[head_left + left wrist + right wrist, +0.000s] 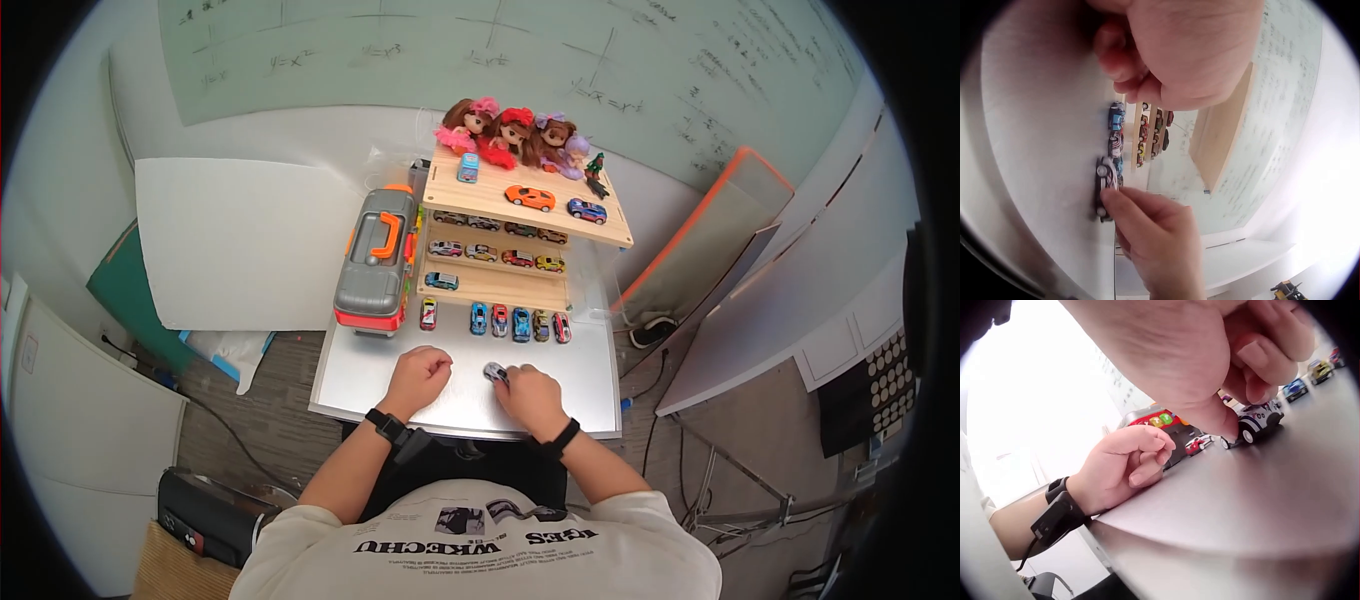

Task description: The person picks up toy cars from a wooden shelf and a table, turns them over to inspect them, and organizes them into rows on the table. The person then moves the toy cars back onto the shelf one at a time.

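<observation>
Right now your right hand (530, 398) pinches a small white toy car (495, 373) on the silver table (580, 400), a little nearer you than the row of parked cars (500, 321) that lines the foot of the wooden shelf (520, 215). Your fingers are curled over the car's roof and sides while its wheels sit on the tabletop; your left hand (418, 378) rests beside it as a loose fist, well apart from the car and holding nothing. To handle this well, I judge you should keep the pinch light and low on the body so the wheels stay flat and free to roll, line the nose up with a gap in the row in front of the shelf, and keep your left fist clear of the car's path. Watch the neighbouring cars: a nudge could knock them out of line. From above, the head view gives you the whole layout: the grey carry case (376, 262) left of the shelf, the dolls (510, 135) on its top board, the cars on each tier. It hides the grip itself. Your right wrist view shows a fingertip touching the table just beside the front wheel of the car (1259, 421). Your left wrist view shows the car (1105, 187) from overhead, with fingertips (1116, 200) on its rear half.
</observation>
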Tool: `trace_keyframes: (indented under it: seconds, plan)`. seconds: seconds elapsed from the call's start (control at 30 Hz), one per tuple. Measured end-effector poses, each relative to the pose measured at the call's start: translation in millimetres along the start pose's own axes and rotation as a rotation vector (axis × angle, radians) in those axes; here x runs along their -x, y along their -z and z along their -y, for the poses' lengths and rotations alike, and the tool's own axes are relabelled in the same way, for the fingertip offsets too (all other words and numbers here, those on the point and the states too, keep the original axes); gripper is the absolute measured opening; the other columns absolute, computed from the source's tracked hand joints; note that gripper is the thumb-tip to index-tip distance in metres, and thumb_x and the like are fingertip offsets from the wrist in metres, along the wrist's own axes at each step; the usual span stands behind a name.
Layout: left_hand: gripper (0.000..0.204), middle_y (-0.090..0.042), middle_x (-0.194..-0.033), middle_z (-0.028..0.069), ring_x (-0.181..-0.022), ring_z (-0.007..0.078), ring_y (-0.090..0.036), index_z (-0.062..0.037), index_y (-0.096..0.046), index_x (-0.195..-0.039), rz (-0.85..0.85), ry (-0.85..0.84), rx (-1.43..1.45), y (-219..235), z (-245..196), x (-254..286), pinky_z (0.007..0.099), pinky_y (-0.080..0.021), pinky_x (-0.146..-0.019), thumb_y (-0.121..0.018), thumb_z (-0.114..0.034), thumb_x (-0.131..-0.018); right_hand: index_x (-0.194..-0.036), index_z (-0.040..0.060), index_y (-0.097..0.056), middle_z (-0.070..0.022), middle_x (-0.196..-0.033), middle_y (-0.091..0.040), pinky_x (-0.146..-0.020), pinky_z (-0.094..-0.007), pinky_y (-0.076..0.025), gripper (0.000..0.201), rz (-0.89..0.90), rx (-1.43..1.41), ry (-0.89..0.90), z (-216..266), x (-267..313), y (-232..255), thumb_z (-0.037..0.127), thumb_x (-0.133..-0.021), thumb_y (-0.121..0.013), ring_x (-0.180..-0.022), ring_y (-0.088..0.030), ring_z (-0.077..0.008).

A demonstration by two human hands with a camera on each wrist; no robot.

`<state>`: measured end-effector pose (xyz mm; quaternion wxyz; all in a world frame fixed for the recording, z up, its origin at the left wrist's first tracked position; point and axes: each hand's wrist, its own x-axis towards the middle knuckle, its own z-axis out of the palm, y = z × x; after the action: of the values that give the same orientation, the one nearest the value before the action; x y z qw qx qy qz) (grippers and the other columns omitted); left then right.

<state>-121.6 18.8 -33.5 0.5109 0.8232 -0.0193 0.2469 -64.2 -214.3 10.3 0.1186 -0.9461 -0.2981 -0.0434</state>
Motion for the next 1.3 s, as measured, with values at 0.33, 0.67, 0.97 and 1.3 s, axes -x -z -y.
trace_keyframes:
  seconds: [0.33, 0.67, 0.97, 1.3]
  plan:
    - [0.03, -0.063, -0.117, 0.0267, -0.094, 0.0416, -0.07, 0.0, -0.069, -0.115, -0.066, -0.037, -0.533, -8.2, -20.7, -23.0, 0.0483, -0.06, -0.079, -0.068, -0.012, -0.087, -0.105, 0.0016, -0.072, -0.0172, -0.102, -0.065, -0.073, -0.0441, -0.06, 0.024, -0.139, -0.041, -0.108, -42.8, 101.9, 27.8, 0.021, -0.092, -0.074, -0.089, -0.07, -0.0345]
    - [0.018, -0.066, -0.102, 0.023, -0.081, 0.0391, -0.072, -0.0013, -0.073, -0.096, 0.071, 0.14, -0.758, -11.9, -8.5, -47.8, 0.0482, -0.061, -0.072, -0.071, -0.017, -0.089, -0.105, 0.0006, -0.066, -0.0178, -0.104, -0.064, -0.075, -0.0474, -0.058, 0.02, -0.275, -0.097, 0.097, -56.9, -6.6, 53.5, 0.016, -0.093, -0.072, -0.091, -0.068, -0.0391]
    - [0.022, -0.071, -0.095, 0.0189, -0.082, 0.0363, -0.071, -0.0072, -0.077, -0.109, 0.116, -0.213, -0.307, 1.8, -2.0, -27.7, 0.0462, -0.059, -0.076, -0.072, -0.009, -0.088, -0.097, 0.0012, -0.072, -0.0176, -0.103, -0.068, -0.082, -0.0476, -0.06, 0.02, -0.128, 0.027, 0.26, -44.2, -156.0, 26.1, 0.021, -0.093, -0.074, -0.098, -0.07, -0.0381]
    - [0.034, -0.076, -0.103, 0.0214, -0.091, 0.0363, -0.073, 0.002, -0.073, -0.115, 0.053, 0.209, -0.007, 6.6, 3.5, -20.9, 0.04, -0.058, -0.084, -0.077, -0.014, -0.086, -0.099, 0.0026, -0.075, -0.0159, -0.11, -0.071, -0.088, -0.0465, -0.059, 0.021, -0.014, 0.075, 0.29, -27.0, -184.0, -2.5, 0.023, -0.092, -0.074, -0.105, -0.071, -0.0349]
